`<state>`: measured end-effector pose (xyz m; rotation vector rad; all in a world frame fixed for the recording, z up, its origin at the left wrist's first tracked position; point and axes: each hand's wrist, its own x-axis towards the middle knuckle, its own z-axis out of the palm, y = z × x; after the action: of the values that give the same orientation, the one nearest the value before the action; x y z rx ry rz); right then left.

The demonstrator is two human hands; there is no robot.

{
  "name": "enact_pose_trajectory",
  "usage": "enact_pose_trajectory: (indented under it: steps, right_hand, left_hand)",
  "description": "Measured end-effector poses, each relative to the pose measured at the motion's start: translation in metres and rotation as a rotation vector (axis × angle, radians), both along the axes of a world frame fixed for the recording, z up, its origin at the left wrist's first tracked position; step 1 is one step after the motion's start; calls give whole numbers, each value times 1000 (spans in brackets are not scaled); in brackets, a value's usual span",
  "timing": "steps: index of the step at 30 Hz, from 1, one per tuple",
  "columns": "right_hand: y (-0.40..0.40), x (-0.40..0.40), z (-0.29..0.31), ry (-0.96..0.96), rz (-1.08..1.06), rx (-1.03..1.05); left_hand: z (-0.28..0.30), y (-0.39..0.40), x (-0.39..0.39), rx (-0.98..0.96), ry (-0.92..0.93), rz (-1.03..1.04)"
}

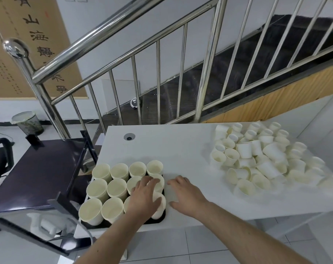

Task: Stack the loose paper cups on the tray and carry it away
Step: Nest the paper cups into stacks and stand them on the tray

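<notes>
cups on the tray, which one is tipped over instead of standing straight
The near-right corner cup under the left hand; it leans right, the rest stand upright.

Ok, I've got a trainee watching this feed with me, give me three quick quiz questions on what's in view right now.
1. True or false: the loose cup pile lies to the right of the tray on the white table.
2. Which of the hands rests on the cups in the tray? A) left hand B) right hand C) neither
3. Fill in: the cups in the tray stand upright in rows with their open ends facing ____.

Key: 1 true. 2 A; the right hand lies on the table beside the tray. 3 up.
</notes>
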<state>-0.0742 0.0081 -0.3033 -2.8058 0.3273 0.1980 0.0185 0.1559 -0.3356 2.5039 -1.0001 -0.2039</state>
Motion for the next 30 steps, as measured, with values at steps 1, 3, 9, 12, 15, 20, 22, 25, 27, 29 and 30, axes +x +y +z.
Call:
enact_pose_trajectory:
  steps: [1,3,9,12,15,20,22,25,27,29,30]
  right_hand:
    - [-8,-7,3,-10,3,-13]
    - [-25,-20,7,-26,-2,-28]
    - [-84,-71,13,-70,-48,-56]
    - [-114,-96,14,-62,-83,-61]
    - [-141,-111,14,-62,-116,-60]
    - [-184,-119,10,-52,-172,-42]
    - [-199,-114,7,-53,-190,-39]
    - [-223,-102,2,-39,-214,-37]
    - [-238,-93,-2,-25,-234,-32]
    - [-254,-81,-6,-1,-240,-26]
    - [-261,-76,-7,8,-241,-25]
  left_hand:
    - [2,-9,-5,-3,1,-5]
    - [4,-26,-16,-19,-2,-12]
    - [7,-85,-55,-66,0,-50]
    - [9,-115,-72,-91,7,-72]
    - [11,-141,-83,-108,2,-84]
    - [12,-183,-84,-66,9,-90]
    - [10,-199,-77,-60,26,-91]
    - [4,-226,-62,-52,52,-99]
    - [0,-244,-52,-45,62,-106]
    - [-6,-261,-39,-43,79,-115]
    - [-8,-269,-34,-49,87,-118]
